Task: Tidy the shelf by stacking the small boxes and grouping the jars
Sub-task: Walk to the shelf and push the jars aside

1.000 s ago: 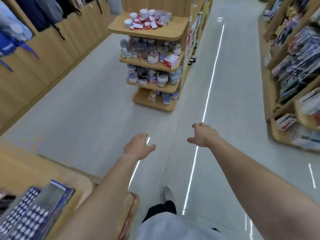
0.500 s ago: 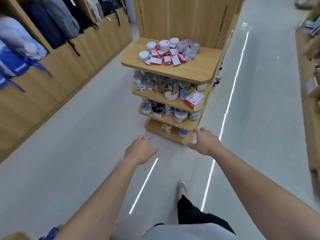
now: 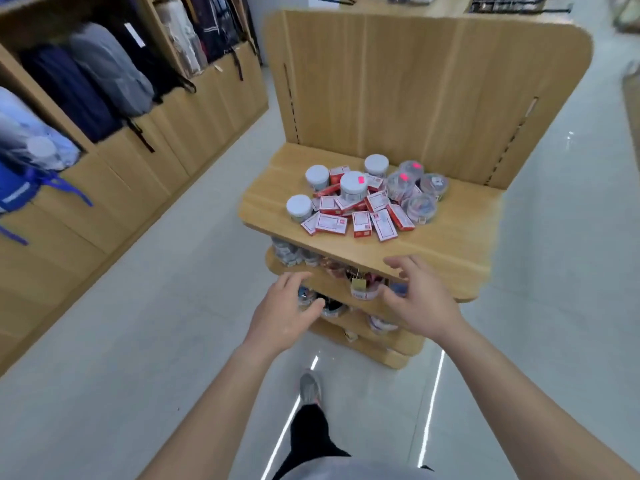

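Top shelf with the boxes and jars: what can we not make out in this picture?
- Head view: print on the small boxes is too small and blurred to read.
- Contents of the white-lidded jars are unclear.
- Jars on the lower shelves are partly hidden by the top shelf and both hands.
- Whether boxes lie under the pile cannot be told.

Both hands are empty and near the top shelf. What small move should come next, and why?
Probably lift the right hand over the shelf edge to the nearest red and white box. Both hands hang open below the top board, the left hand too, and the boxes lie loose among the jars.
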Motion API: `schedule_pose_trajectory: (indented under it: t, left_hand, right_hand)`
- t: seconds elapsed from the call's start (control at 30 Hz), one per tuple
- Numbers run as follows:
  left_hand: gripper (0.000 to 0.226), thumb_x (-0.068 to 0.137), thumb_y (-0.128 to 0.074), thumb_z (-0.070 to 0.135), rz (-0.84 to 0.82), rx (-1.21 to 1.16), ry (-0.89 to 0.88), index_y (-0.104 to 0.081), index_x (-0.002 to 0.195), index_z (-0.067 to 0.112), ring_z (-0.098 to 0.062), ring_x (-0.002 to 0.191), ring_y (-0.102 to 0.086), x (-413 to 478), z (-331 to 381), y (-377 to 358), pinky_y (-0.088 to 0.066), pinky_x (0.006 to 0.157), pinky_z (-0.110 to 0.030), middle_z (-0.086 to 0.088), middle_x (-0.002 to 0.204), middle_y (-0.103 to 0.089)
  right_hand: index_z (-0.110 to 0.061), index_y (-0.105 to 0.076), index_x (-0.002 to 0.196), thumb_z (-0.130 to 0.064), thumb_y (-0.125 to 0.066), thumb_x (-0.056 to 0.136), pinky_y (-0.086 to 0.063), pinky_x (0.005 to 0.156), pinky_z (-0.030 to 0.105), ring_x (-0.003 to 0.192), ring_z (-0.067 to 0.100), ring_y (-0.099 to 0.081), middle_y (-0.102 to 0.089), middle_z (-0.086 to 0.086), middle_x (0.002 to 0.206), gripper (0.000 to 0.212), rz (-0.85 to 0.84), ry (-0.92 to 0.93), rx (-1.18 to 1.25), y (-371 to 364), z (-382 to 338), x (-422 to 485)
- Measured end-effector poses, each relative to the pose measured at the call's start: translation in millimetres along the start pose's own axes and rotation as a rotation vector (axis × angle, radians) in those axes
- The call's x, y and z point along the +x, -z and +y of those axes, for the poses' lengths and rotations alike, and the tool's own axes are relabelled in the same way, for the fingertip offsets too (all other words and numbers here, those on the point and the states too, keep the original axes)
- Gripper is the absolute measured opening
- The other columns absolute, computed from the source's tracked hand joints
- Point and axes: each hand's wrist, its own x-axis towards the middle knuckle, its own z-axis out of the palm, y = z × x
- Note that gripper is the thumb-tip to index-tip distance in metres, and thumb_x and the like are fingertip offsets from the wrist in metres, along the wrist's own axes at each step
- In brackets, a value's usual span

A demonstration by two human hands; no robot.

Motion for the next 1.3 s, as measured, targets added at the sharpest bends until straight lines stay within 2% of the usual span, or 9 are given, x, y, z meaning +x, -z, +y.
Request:
schedule_pose_trajectory:
  t: [0.13, 0.4, 0.63, 0.73, 0.83, 0.93, 1.1, 1.2, 1.3]
  left_hand:
    - [0.050, 0.086, -0.061, 0.044, -0.026, -0.073, -0.147, -0.048, 0.133, 0.032, -0.006, 0.121, -0.049, 93, -3, 16, -0.045, 0.099, -0.034, 0.015, 0.132, -0.049]
    - [0.051, 0.079, -0.077, 0.033, 0.016, -0.139, -0.440, -0.052, 0.122, 0.025, -0.010, 0.122, -0.045, 244, 35, 21, -0.038, 0.097, -0.023, 0.007, 0.129, -0.049]
    - [0.042, 0.074, -0.079, 0.043, -0.071, -0.136, -0.455, -0.051, 0.103, 0.031, -0.006, 0.110, -0.052, 289, 46, 13, -0.045, 0.084, -0.027, 0.017, 0.113, -0.057]
    - [0.041, 0.071, -0.080, 0.047, 0.052, -0.265, -0.298, -0.051, 0.098, 0.038, -0.003, 0.098, -0.055, 311, 39, 40, -0.045, 0.074, -0.021, 0.020, 0.105, -0.060]
    - [0.042, 0.070, -0.080, 0.049, 0.153, -0.282, -0.132, -0.050, 0.098, 0.037, -0.009, 0.094, -0.058, 362, 12, 66, -0.047, 0.075, -0.031, 0.016, 0.104, -0.062]
    - [0.041, 0.072, -0.083, 0.037, 0.097, -0.179, -0.098, -0.053, 0.098, 0.030, -0.016, 0.099, -0.058, 409, -24, 69, -0.043, 0.076, -0.029, 0.011, 0.108, -0.062]
    - [0.039, 0.073, -0.085, 0.023, 0.001, -0.228, -0.187, -0.055, 0.098, 0.025, -0.010, 0.120, -0.052, 442, -69, 74, -0.046, 0.091, -0.023, 0.001, 0.126, -0.051]
    - [0.022, 0.082, -0.076, 0.032, 0.076, -0.180, -0.305, -0.065, 0.100, 0.026, -0.007, 0.127, -0.044, 424, -83, 89, -0.034, 0.097, -0.011, 0.008, 0.134, -0.046]
    - [0.018, 0.087, -0.064, 0.034, 0.012, -0.163, -0.514, -0.069, 0.102, 0.027, -0.015, 0.116, -0.050, 392, -87, 88, -0.035, 0.096, -0.014, 0.012, 0.126, -0.054]
  right_hand:
    - [-0.023, -0.055, 0.130, -0.031, -0.065, 0.089, -0.036, 0.083, 0.023, 0.110, 0.009, -0.052, -0.052, -0.008, 0.128, 0.043, 0.121, -0.029, 0.004, -10, -7, 74]
    - [-0.017, -0.062, 0.120, -0.030, -0.062, 0.084, -0.043, 0.099, 0.039, 0.114, 0.032, -0.053, -0.053, 0.011, 0.124, 0.039, 0.453, -0.180, -0.102, 2, 6, 187]
    - [-0.029, -0.059, 0.107, -0.044, -0.073, 0.076, -0.043, 0.093, 0.039, 0.113, 0.025, -0.055, -0.058, -0.002, 0.120, 0.038, 0.344, -0.274, -0.175, 8, 41, 224]
    - [-0.031, -0.057, 0.100, -0.045, -0.077, 0.071, -0.041, 0.088, 0.041, 0.102, 0.019, -0.059, -0.064, -0.012, 0.102, 0.038, 0.390, -0.282, -0.170, 20, 39, 229]
    - [-0.026, -0.059, 0.099, -0.039, -0.082, 0.070, -0.047, 0.081, 0.043, 0.093, 0.020, -0.059, -0.064, -0.010, 0.095, 0.039, 0.566, -0.213, -0.028, 27, 11, 242]
    - [-0.026, -0.058, 0.102, -0.043, -0.081, 0.069, -0.046, 0.075, 0.035, 0.090, 0.014, -0.056, -0.063, -0.010, 0.091, 0.044, 0.490, -0.153, 0.018, 9, -33, 289]
    - [-0.020, -0.058, 0.096, -0.044, -0.074, 0.069, -0.046, 0.070, 0.038, 0.086, 0.028, -0.059, -0.066, 0.001, 0.089, 0.040, 0.291, -0.179, -0.116, -60, -60, 382]
    - [-0.020, -0.063, 0.102, -0.042, -0.076, 0.072, -0.047, 0.074, 0.038, 0.092, 0.032, -0.061, -0.067, 0.004, 0.100, 0.040, 0.202, -0.207, -0.189, -77, -65, 403]
    - [-0.025, -0.070, 0.099, -0.045, -0.069, 0.079, -0.049, 0.076, 0.041, 0.090, 0.030, -0.061, -0.067, 0.002, 0.106, 0.028, 0.411, -0.185, -0.275, -62, -55, 382]
